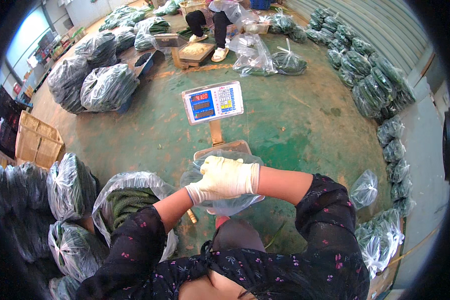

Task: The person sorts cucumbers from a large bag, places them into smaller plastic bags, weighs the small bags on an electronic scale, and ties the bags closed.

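Observation:
Both my hands wear pale work gloves and come together over a clear plastic bag [243,204] on the platform of an electronic scale [225,145]. My right hand [228,174] lies across the top, its fingers curled around the bag's gathered neck. Beneath it, my left hand [206,192] also grips the plastic, most of its fingers hidden. What the bag holds is covered by my hands and arms. Beyond them stands the scale's display panel [212,102], with lit red digits and a keypad. Left of my arm, an open plastic bag holds dark green cucumbers [129,204].
Full bags of green vegetables [71,187] are stacked at left, more bags [375,82] along the right wall. A small tied bag [363,189] is on the floor at right. Ahead, a seated person [221,28] is beside another platform scale [195,51]. A yellowish crate [37,140] stands left.

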